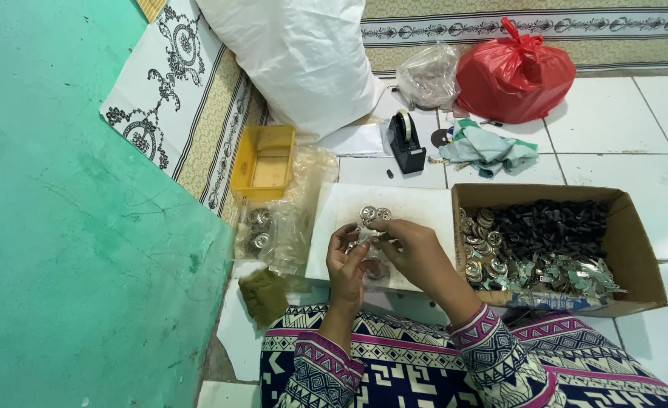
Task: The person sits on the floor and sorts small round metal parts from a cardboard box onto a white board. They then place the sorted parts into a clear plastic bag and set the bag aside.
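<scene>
The head camera looks down on a white tiled floor beside a green painted wall, with a patterned cream mat running along the wall and the far edge. The person sits on the floor in a patterned garment, both hands over a white sheet laid on the tiles.

The left hand and right hand meet over the sheet, fingers pinched together on a small clear bag of round metal parts; two such silvery discs show just above the fingertips.

One open cardboard box lies to the right, touching the sheet, holding black pieces, silvery discs and greenish scraps. One yellow plastic tray sits to the left, with crumpled clear bags of metal parts below it. Farther off stand one large white sack, one knotted red bag, one clear bag, one black tape dispenser and one green-and-white cloth.
</scene>
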